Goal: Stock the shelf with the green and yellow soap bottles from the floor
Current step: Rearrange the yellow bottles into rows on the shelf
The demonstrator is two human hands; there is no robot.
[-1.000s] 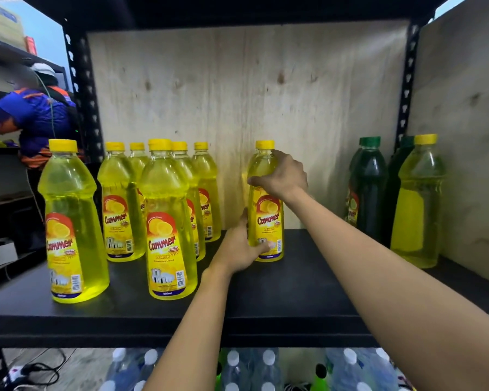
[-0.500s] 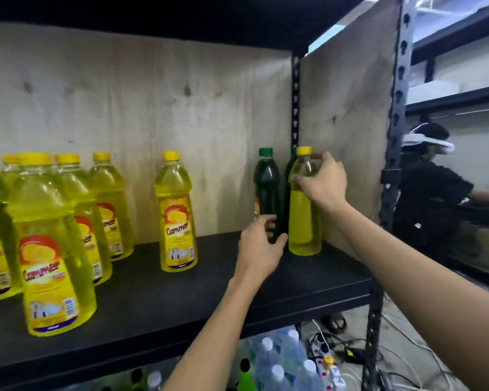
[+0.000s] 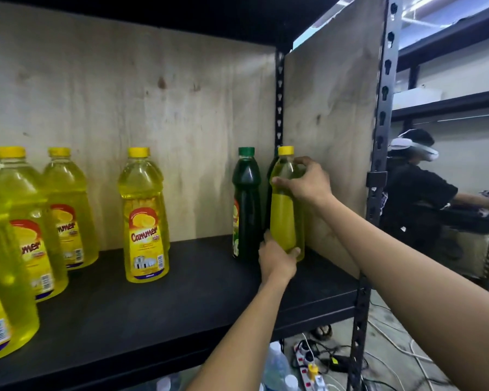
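Note:
A label-less yellow soap bottle (image 3: pixel 286 215) stands at the right end of the black shelf (image 3: pixel 164 300), against the plywood side wall. My right hand (image 3: pixel 304 180) grips its shoulder from the right. My left hand (image 3: pixel 275 256) clasps its base from the front. A dark green soap bottle (image 3: pixel 245 204) stands just left of it, and another dark one is mostly hidden behind it. A labelled yellow bottle (image 3: pixel 144 218) stands alone mid-shelf, with another directly behind it. Several more yellow bottles (image 3: pixel 26 230) crowd the left end.
A perforated metal upright (image 3: pixel 378 153) bounds the shelf on the right. Clear water bottles (image 3: pixel 275 365) sit below the shelf. A power strip and cables (image 3: pixel 311 362) lie on the floor. A person in black with a headset (image 3: pixel 415 187) works at a neighbouring rack.
Both hands left the labelled yellow bottle mid-shelf and moved right to the label-less yellow bottle. My left hand has now closed on its base. The view swung right.

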